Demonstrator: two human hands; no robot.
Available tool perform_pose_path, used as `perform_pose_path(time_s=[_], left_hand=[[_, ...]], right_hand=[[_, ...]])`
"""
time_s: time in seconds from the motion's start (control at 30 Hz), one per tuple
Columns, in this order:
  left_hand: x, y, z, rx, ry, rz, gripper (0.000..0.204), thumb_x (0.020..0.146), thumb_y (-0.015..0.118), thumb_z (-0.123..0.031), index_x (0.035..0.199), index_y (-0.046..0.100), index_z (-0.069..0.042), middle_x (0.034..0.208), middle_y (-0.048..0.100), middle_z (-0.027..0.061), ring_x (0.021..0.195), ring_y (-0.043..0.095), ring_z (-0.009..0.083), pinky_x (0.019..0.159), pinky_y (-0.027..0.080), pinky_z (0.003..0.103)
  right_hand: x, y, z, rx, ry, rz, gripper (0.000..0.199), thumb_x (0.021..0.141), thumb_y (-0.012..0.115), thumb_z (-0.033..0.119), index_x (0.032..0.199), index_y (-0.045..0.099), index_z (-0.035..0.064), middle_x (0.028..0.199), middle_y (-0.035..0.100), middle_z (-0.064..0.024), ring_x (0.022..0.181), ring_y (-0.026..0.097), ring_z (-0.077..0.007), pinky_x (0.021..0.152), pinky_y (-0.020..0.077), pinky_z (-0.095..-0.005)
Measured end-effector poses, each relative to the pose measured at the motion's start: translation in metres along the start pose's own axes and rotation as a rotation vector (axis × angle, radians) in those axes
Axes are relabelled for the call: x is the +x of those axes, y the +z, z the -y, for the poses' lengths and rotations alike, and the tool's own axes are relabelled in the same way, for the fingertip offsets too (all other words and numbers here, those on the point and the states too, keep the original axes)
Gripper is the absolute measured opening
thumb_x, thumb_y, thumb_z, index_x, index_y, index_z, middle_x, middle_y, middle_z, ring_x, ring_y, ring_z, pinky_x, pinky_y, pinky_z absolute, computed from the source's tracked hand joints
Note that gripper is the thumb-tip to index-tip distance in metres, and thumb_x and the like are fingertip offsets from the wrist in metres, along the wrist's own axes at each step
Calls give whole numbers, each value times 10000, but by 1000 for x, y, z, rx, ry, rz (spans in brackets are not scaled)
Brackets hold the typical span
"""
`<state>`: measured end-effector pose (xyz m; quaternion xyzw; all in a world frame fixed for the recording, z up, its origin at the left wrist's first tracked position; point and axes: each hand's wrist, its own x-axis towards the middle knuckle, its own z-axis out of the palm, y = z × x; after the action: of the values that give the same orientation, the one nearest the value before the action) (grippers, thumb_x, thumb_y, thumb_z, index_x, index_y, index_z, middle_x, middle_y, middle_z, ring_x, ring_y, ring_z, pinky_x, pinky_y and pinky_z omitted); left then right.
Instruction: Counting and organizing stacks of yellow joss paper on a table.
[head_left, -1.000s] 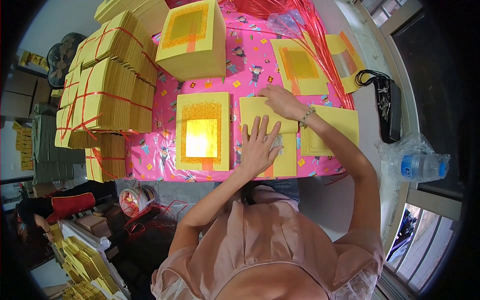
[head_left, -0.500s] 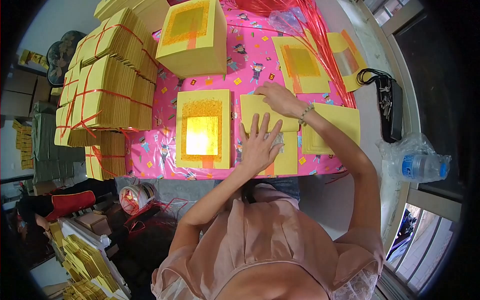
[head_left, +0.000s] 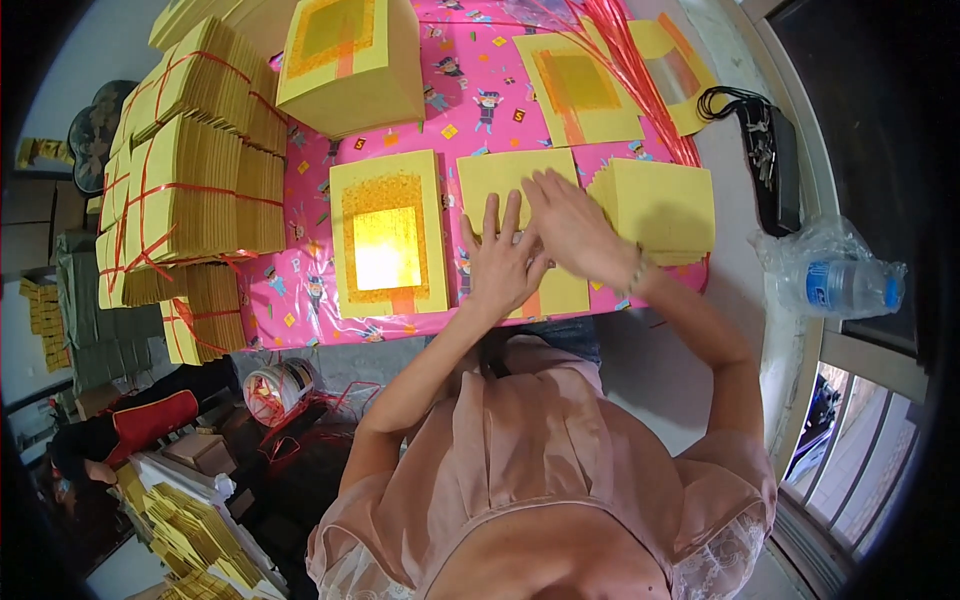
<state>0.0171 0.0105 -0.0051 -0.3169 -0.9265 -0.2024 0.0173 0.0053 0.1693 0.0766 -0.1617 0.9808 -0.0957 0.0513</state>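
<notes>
A yellow paper sheet lies before me near the table's front edge, its near part folded or overlapped under my hands. My left hand rests on it with fingers spread and nothing held. Beside it, my right hand lies flat with fingers stretched out, close to the left fingertips and slightly blurred. To the left sits a yellow paper stack with a shiny gold square on an orange patch. On the right lies a plain yellow stack, partly behind my right wrist.
Red-tied paper bundles rise at the left, near a tall paper block. Red plastic strands cross loose printed sheets at the back right. A plastic bottle and black pouch lie right. A person is lower left.
My right hand has come nearer and flattened out from the sheet's far part, now beside my left hand. The left hand stays on the paper. The whole view has shifted slightly.
</notes>
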Motion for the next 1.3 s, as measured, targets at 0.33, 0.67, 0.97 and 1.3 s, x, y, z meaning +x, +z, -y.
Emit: perform_pose_path(time_s=[0.33, 0.67, 0.97, 1.3], left_hand=[[-1, 2, 4, 27, 68, -76, 677, 906, 554, -425, 1536, 401, -230, 1614, 281, 172, 1504, 171, 432, 1165, 82, 678], [-12, -11, 19, -24, 109, 18, 769, 912, 549, -364, 1551, 289, -23, 1601, 271, 232, 1504, 216, 398, 1210, 185, 544], [-16, -15, 25, -49, 109, 44, 728, 978, 501, -324, 1547, 233, 42, 1606, 233, 257, 1503, 198, 424, 1218, 183, 513], [-3, -43, 23, -496, -75, -84, 524, 988, 519, -131, 1478, 392, 6, 1541, 310, 297, 1416, 322, 452, 1164, 287, 505]], right_hand=[[-55, 71, 27, 178, 199, -181, 888, 958, 562, 489, 1486, 253, -155, 1545, 241, -379, 1489, 171, -482, 1222, 137, -540], [-57, 76, 28, 144, 168, -231, 781, 947, 572, 494, 1523, 344, 18, 1552, 226, -375, 1486, 166, -491, 1209, 159, -556], [-60, 77, 28, 175, 170, -288, 688, 973, 540, 452, 1531, 375, 84, 1575, 240, -320, 1490, 197, -450, 1204, 170, -556], [-22, 61, 14, -30, 87, -379, 543, 840, 697, 184, 1330, 525, 27, 1346, 527, -169, 1309, 462, -382, 1100, 370, -489]])
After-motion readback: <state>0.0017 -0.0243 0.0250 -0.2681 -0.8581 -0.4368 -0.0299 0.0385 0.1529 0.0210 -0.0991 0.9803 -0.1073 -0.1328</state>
